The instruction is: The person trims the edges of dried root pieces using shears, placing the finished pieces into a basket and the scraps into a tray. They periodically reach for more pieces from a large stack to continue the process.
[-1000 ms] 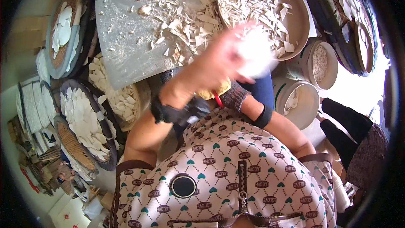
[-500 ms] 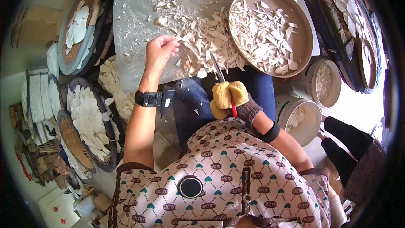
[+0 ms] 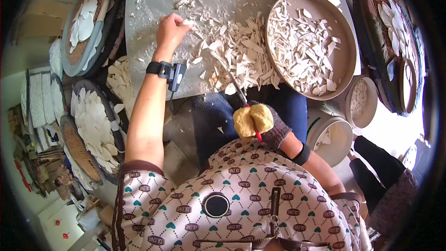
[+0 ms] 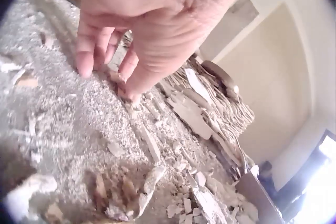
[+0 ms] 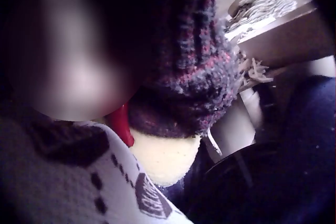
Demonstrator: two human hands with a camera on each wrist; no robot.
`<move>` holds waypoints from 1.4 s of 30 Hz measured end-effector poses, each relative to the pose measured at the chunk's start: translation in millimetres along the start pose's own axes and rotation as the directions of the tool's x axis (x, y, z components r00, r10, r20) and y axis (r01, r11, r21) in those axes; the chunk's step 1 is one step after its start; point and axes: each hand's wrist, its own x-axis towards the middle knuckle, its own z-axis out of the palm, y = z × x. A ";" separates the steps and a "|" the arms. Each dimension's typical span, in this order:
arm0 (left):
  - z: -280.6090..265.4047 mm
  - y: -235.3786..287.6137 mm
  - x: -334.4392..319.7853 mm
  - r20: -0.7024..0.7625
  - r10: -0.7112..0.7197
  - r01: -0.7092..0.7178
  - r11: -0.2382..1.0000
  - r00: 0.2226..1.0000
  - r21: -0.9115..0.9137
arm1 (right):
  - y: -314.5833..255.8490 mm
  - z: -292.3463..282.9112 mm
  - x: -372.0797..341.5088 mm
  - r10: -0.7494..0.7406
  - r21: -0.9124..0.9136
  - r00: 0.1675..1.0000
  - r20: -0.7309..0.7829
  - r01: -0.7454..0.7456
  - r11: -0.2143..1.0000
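My bare left hand (image 3: 171, 33) is over the grey tabletop (image 3: 147, 60), left of a heap of white shards (image 3: 244, 51). In the left wrist view its thumb and fingers come together low over the crumb-strewn surface, pinching a small fragment (image 4: 116, 78) largely hidden by the fingertips. My right hand (image 3: 277, 129), in a dark knitted glove, grips scissors (image 3: 240, 92) near my lap. Yellow foam (image 3: 253, 122) wraps their handles, a red part shows between, and the dark blades point at the table edge. The right wrist view shows mostly glove and foam.
A round shallow tray (image 3: 346, 56) of white shards stands right of the heap. White buckets (image 3: 341, 151) are below it. Woven trays with flat white slices (image 3: 95, 128) lean at left, others at right (image 3: 395, 30). Another person's dark-clothed legs (image 3: 381, 158) are at right.
My left hand was blurred over the round tray, then swung left to the tabletop and has since moved slightly farther up it. The right hand with the scissors stays near my lap.
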 end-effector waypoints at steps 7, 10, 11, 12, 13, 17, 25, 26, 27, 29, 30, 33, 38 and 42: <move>-41.4 39.3 20.5 0.441 -0.047 0.318 0.761 0.896 -0.566 | -5.6 7.6 -4.0 0.090 0.437 0.991 0.103 -0.126 0.890; -45.2 12.6 71.8 0.094 -0.073 0.110 0.863 0.993 -0.492 | -10.5 6.6 -5.8 -0.004 0.024 0.994 0.106 0.002 1.000; -38.9 2.9 90.2 -0.057 -0.035 0.012 0.934 0.998 -0.357 | -15.8 9.5 -6.5 0.031 0.143 0.997 0.077 -0.042 0.989; -35.1 -3.7 109.6 -0.204 0.030 -0.073 0.976 0.979 -0.204 | -22.3 10.2 -7.2 0.069 0.142 0.996 0.056 -0.076 0.987; -32.6 -2.2 127.9 -0.127 -0.013 -0.022 0.962 0.992 -0.271 | -28.9 10.7 -7.6 0.106 0.143 0.994 0.035 -0.110 0.984; 24.0 -30.8 144.2 -0.078 0.108 -0.108 0.994 0.991 0.004 | -5.6 -0.7 -2.5 0.178 0.403 0.983 0.042 -0.180 0.897; -20.0 83.5 44.2 0.573 0.336 -0.093 0.907 0.748 -0.411 | -3.4 -10.3 5.2 0.233 0.574 0.966 0.116 -0.257 0.778; -25.6 91.0 43.5 0.679 0.256 0.122 0.882 0.688 -0.456 | -3.1 -9.9 5.3 0.204 0.587 0.968 0.144 -0.249 0.770; -17.8 89.6 49.6 0.520 0.214 0.150 0.807 0.827 -0.571 | -2.2 -10.1 5.2 0.175 0.602 0.969 0.173 -0.245 0.760; -4.9 79.8 81.9 0.393 0.020 0.235 0.773 0.919 -0.590 | -3.0 -7.7 3.9 0.170 0.676 0.964 0.204 -0.264 0.688; 1.8 75.5 99.6 0.323 -0.079 0.270 0.750 0.943 -0.604 | -3.4 -7.1 4.0 0.164 0.710 0.962 0.217 -0.271 0.650; 27.2 69.0 138.1 0.125 -0.245 0.275 0.868 0.961 -0.412 | 6.0 -6.9 2.7 0.251 0.757 0.948 0.195 -0.308 0.576; 56.5 75.2 156.6 -0.162 -0.179 0.149 0.972 0.970 -0.181 | 8.1 -15.0 -4.4 0.092 0.157 0.996 0.017 -0.093 0.983; 49.0 70.7 149.2 0.039 -0.360 0.249 0.557 0.932 -0.792 | 13.7 -13.9 -5.6 0.082 0.179 0.996 0.031 -0.086 0.980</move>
